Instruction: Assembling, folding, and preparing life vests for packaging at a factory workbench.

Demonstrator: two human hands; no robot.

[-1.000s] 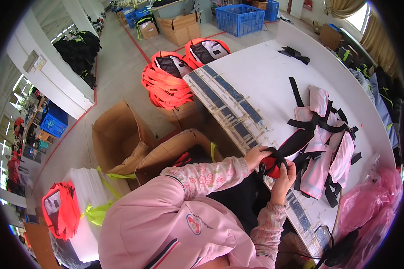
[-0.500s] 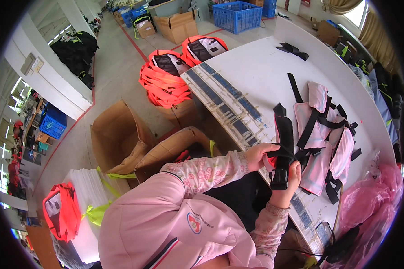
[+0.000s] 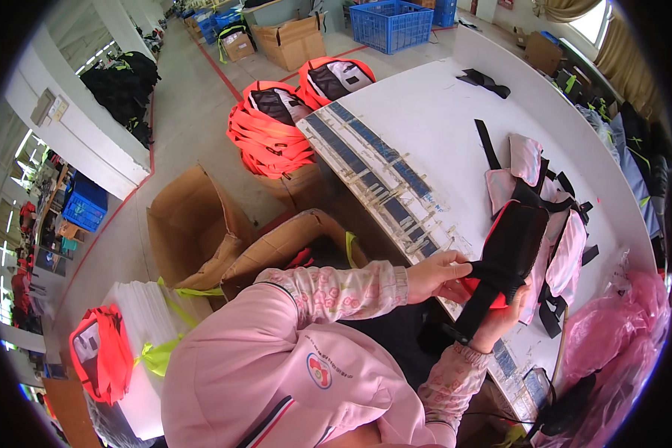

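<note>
Over the near edge of the white table, both my hands hold a black padded piece with red edging (image 3: pixel 517 237). My left hand (image 3: pixel 437 276) is closed at its left side, fingers pinching by a black webbing strap (image 3: pixel 473 312) that crosses the lower end. From below, my right hand (image 3: pixel 502 322) wraps around the same piece, its fingers partly hidden behind it. The strap hangs down toward my right wrist, with a dark buckle at its end. Just beyond lie pink-and-white padded pieces with black straps (image 3: pixel 565 250), partly covered by the held piece.
A loose black strap (image 3: pixel 485 82) lies at the table's far end. Stacked orange-red bags (image 3: pixel 270 142) stand left of the table, near open cardboard boxes (image 3: pixel 194 224). Pink plastic (image 3: pixel 612 336) bunches at the right. Another orange-red bag (image 3: pixel 103 355) rests by white foam sheets (image 3: pixel 153 313).
The padded piece has been turned and raised, so its broad black face now shows over the pink pieces. My right hand has shifted slightly right; the strap and buckle now hang lower.
</note>
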